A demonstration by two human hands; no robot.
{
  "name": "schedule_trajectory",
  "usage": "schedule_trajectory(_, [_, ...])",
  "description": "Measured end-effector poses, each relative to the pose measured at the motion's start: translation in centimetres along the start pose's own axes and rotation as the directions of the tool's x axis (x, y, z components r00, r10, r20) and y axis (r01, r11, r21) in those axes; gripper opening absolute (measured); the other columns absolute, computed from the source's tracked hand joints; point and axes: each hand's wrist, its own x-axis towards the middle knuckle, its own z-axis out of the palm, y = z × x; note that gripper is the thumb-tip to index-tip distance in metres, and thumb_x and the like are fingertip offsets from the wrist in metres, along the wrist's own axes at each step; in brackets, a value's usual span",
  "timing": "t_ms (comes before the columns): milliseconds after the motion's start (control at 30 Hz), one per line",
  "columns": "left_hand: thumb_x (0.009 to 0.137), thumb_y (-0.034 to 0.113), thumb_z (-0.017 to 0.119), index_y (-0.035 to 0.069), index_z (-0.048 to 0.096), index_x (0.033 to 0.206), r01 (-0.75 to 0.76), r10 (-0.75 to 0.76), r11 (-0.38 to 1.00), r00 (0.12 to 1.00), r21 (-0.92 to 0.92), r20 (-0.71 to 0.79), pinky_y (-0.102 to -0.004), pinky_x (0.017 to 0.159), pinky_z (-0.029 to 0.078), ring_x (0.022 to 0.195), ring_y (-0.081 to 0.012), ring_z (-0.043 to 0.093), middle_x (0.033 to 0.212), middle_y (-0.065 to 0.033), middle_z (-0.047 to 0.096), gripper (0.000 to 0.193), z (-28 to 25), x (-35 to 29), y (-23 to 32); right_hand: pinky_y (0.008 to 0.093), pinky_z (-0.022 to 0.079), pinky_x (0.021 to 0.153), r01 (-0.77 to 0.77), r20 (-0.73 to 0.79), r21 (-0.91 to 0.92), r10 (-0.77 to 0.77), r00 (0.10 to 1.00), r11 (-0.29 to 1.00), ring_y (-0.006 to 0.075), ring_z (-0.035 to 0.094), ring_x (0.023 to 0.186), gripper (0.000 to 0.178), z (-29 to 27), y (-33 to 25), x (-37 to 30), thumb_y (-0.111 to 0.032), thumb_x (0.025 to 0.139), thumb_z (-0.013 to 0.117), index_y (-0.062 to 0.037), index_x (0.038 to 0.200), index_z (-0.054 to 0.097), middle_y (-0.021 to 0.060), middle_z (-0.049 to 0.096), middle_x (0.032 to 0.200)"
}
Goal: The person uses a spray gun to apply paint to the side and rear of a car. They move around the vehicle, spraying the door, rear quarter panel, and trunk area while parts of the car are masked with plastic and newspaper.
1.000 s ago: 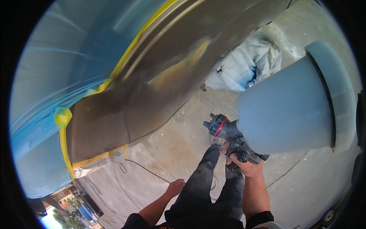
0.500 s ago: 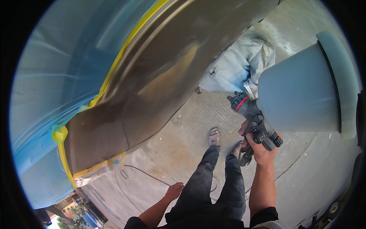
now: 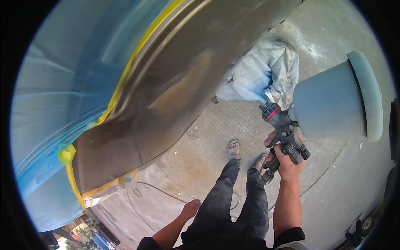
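A black paint spray gun (image 3: 287, 131) with a red ring behind its nozzle is gripped in my right hand (image 3: 289, 164). On its upper side sits a large grey-blue paint cup (image 3: 329, 104) with a pale lid. The nozzle points left toward a glossy brown vehicle panel (image 3: 125, 137), some distance from its surface. A lighter tan patch shows in the panel's middle. My left hand (image 3: 190, 209) hangs low beside my left leg, its fingers mostly turned out of sight.
Blue masking film (image 3: 62, 91) covers the vehicle's left part, edged with yellow tape (image 3: 118, 93). A crumpled whitish sheet (image 3: 258, 71) with blue stains lies under the panel's far end. A thin hose (image 3: 162, 192) runs over the concrete floor (image 3: 200, 146). A wheel (image 3: 366, 224) shows at lower right.
My right hand has shifted the spray gun slightly to the right, away from the panel, and the cup is tilted a little differently. My left hand has hardly moved.
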Motion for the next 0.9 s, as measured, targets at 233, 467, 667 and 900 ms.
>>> schedule_trajectory(233, [0.096,0.036,0.06,0.003,0.065,0.122,-0.008,0.009,0.998,1.0,0.058,-0.018,-0.036,0.097,0.05,0.115,-0.0296,0.065,0.119,-0.0169,0.069,0.042,0.0,-0.3,0.9,0.0287,0.055,0.055,-0.144,0.4,0.352,-0.01,0.916,0.925,0.0215,0.07,0.078,0.026,2.9,-1.2,-2.7,0.005,0.079,0.073,0.0067,0.104,0.065,0.0195,0.07,0.095])
schedule_trajectory(467, [0.096,0.036,0.06,0.004,0.065,0.122,-0.011,0.013,0.999,1.0,0.048,-0.026,-0.0361,0.097,0.05,0.115,-0.0301,0.065,0.12,-0.0168,0.069,0.041,-0.5,-0.2,1.7,0.0272,0.054,0.054,-0.136,0.078,0.188,0.124,0.989,0.973,0.0166,0.064,0.064,0.024,2.3,-0.9,-1.7,0.007,0.081,0.065,0.0078,0.105,0.062,0.016,0.07,0.087])
schedule_trajectory(667, [0.097,0.035,0.059,0.004,0.066,0.121,0.034,-0.034,0.995,0.999,0.094,0.0,-0.0358,0.096,0.05,0.114,-0.0293,0.065,0.119,-0.0161,0.069,0.04,-0.9,0.0,0.8,0.0288,0.055,0.059,-0.236,0.463,0.17,0.134,0.876,0.957,0.0186,0.069,0.077,0.032,1.9,1.6,-3.5,-0.001,0.082,0.075,0.0051,0.111,0.065,0.0162,0.072,0.092])
schedule_trajectory(900, [0.095,0.036,0.058,0.004,0.07,0.11,-0.007,0.006,0.998,1.0,0.063,0.015,-0.0339,0.087,0.053,0.097,-0.0235,0.07,0.1,-0.0133,0.073,0.037,-2.7,2.5,2.8,0.0261,0.056,0.06,-0.148,0.21,0.105,0.123,0.97,0.983,0.0155,0.069,0.086,0.043,-2.6,-1.0,0.3,-0.004,0.087,0.07,0.0044,0.128,0.059,0.0126,0.07,0.105])
